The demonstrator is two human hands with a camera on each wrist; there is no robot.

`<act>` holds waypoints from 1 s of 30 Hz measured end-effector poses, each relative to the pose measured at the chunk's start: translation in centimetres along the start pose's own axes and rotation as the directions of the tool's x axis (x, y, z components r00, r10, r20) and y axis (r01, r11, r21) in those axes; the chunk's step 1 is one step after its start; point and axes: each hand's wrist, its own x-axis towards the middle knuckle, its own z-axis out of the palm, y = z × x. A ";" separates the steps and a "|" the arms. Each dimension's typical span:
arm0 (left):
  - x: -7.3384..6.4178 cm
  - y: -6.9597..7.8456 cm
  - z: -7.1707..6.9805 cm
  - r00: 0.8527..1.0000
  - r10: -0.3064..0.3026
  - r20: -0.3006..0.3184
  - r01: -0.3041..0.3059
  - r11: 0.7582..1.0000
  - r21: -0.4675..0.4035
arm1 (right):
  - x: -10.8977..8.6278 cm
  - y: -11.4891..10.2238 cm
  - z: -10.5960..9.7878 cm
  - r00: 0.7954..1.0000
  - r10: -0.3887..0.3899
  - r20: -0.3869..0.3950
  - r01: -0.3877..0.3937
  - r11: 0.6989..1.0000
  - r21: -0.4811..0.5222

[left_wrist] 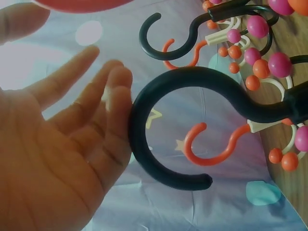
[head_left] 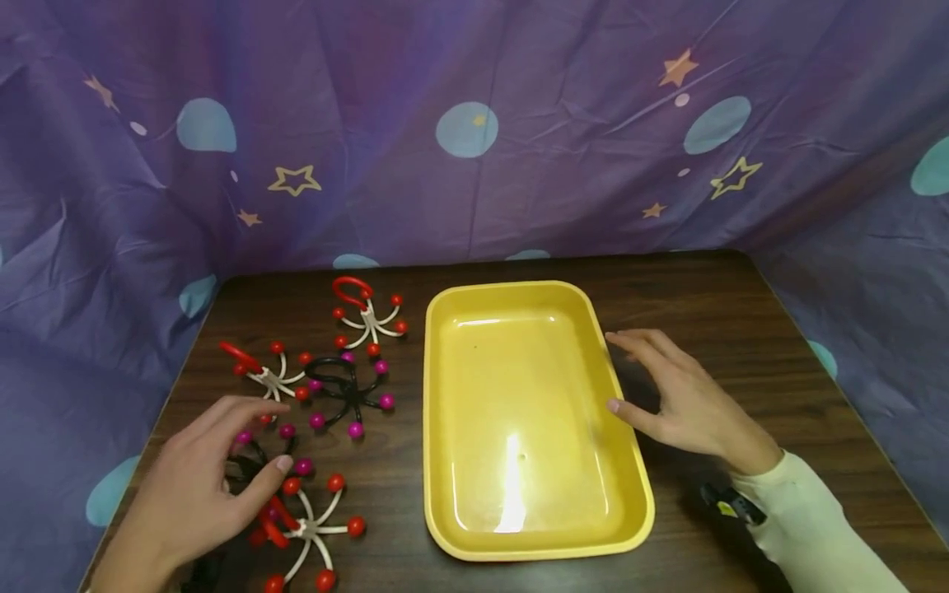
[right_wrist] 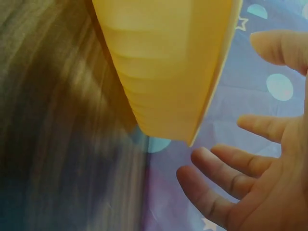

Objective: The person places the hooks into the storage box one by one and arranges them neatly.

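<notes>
Several hook hangers with ball-tipped arms stand on the left of the table. White ones with red hooks and balls include a far hanger [head_left: 369, 317], a middle hanger [head_left: 271, 380] and a near hanger [head_left: 310, 529]. Among them are a black hanger with magenta balls [head_left: 352, 394] and another, partly hidden behind my left hand [head_left: 189, 482]. That hand hovers with loosely bent fingers, beside a black hook [left_wrist: 139, 120] in the left wrist view; whether they touch I cannot tell. My right hand [head_left: 685, 403] spreads its fingers at the right rim of a yellow tray [head_left: 432, 412], holding nothing.
The dark wood-grain table [head_left: 682, 288] ends at a purple curtain [head_left: 563, 189] printed with stars and planets, which also hangs at both sides. Bare tabletop lies right of the tray. A dark band [head_left: 734, 504] sits at the right sleeve.
</notes>
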 end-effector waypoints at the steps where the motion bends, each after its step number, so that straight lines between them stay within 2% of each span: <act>1: -0.1 -0.1 0.0 1.000 0.003 0.000 -0.003 1.000 -0.022 | 0.0 0.1 0.1 1.000 -0.003 0.000 0.003 1.000 0.006; 4: -0.5 -0.2 0.1 1.000 0.006 -0.008 -0.007 0.997 -0.083 | 0.0 0.2 0.4 1.000 -0.006 0.006 0.006 0.999 0.035; 10: -1.0 -0.1 0.5 0.992 0.071 -0.101 -0.085 0.986 -0.147 | -0.1 0.6 1.0 1.000 0.022 0.017 -0.024 0.992 0.126; 13: -1.3 -0.1 0.7 0.990 0.079 -0.114 -0.102 0.972 -0.211 | -0.1 1.0 1.4 0.999 0.033 0.029 -0.037 0.986 0.161; 20: -1.9 -0.2 1.1 0.995 0.081 -0.061 -0.098 0.925 -0.368 | -0.1 1.7 2.1 0.996 0.066 0.063 -0.082 0.952 0.296; 25: -2.6 -0.6 1.3 0.994 0.110 -0.010 -0.101 0.874 -0.476 | -0.2 1.8 2.5 0.993 0.085 0.076 -0.108 0.923 0.370; 30: -3.4 -1.2 2.0 0.992 0.118 0.046 -0.079 0.858 -0.507 | -0.3 2.0 2.8 0.991 0.098 0.088 -0.125 0.916 0.382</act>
